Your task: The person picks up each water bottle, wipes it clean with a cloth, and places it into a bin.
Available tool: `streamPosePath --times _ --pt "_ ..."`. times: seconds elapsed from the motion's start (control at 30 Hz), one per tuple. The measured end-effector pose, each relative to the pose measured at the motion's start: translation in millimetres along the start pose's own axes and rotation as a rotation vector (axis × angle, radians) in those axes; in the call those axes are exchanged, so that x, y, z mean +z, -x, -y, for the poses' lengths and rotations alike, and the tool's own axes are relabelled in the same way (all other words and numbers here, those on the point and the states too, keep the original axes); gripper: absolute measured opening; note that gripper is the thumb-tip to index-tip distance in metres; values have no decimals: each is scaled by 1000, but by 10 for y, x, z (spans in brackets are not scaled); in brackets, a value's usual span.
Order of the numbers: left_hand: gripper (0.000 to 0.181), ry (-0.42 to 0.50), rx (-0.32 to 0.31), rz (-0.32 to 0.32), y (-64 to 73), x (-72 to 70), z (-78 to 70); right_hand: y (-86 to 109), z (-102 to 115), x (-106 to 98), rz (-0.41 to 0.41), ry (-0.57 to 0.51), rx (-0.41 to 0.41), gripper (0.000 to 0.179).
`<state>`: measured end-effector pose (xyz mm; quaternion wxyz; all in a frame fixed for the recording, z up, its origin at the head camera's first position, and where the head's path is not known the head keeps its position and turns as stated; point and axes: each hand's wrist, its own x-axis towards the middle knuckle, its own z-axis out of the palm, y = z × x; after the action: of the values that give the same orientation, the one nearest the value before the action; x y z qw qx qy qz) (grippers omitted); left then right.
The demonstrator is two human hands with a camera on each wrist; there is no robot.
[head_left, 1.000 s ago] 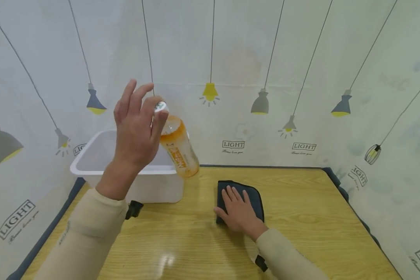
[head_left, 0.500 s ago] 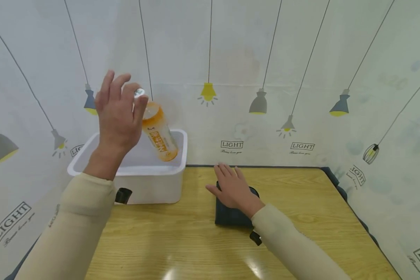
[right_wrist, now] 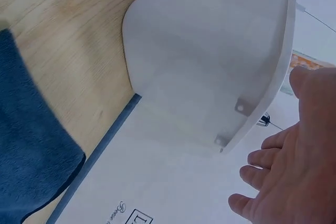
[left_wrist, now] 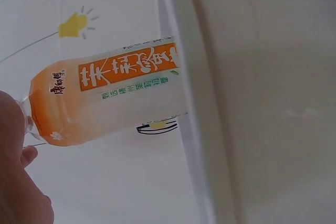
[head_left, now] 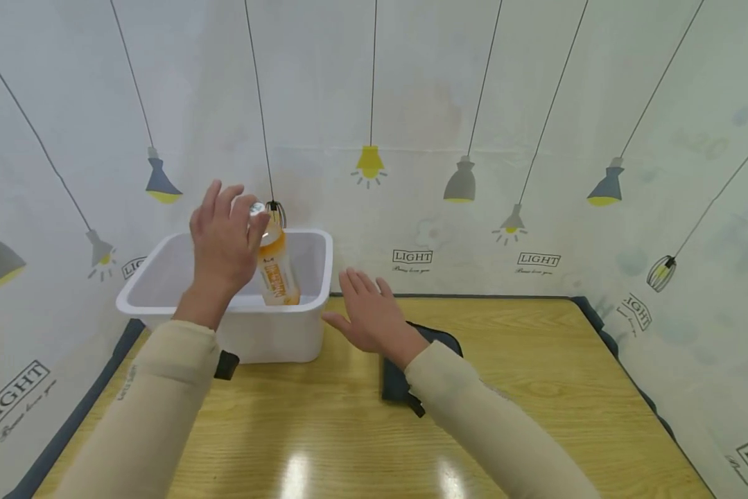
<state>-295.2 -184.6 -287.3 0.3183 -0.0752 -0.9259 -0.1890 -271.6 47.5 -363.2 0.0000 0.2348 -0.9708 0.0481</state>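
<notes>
My left hand (head_left: 224,242) pinches a clear plastic drink bottle (head_left: 278,276) with orange printing by its white cap. The bottle hangs nearly upright, its lower end down inside the white plastic tub (head_left: 270,337). In the left wrist view the tub's wall (left_wrist: 273,103) hides the bottle's base. My right hand (head_left: 374,319), fingers straight and thumb apart, is raised beside the tub's right end and holds nothing. Behind the right forearm lies a dark blue fabric item (head_left: 395,383) with black edging, partly covered by hand and sleeve; the right wrist view shows its fuzzy surface (right_wrist: 31,140).
The tub stands at the back left of a wooden table (head_left: 536,388). A pale wall sheet (head_left: 411,90) printed with hanging lamps surrounds the table's back and sides. Dark blue edging (head_left: 636,381) runs along the table's borders.
My left hand has carried the bottle leftward over the tub, then lowered it partly inside. My right hand has lifted off the dark blue fabric item and moved left towards the tub.
</notes>
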Motion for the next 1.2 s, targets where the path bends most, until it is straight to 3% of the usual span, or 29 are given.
streamPosePath --times 0.3,0.6,1.2 --pt "45 -6 -14 126 171 297 71 -150 215 -15 -15 23 27 83" --pt "44 -34 -23 242 308 509 68 -227 253 66 -20 87 61 85" --pt "44 -23 -38 279 454 634 72 -253 256 95 -10 81 49 85"
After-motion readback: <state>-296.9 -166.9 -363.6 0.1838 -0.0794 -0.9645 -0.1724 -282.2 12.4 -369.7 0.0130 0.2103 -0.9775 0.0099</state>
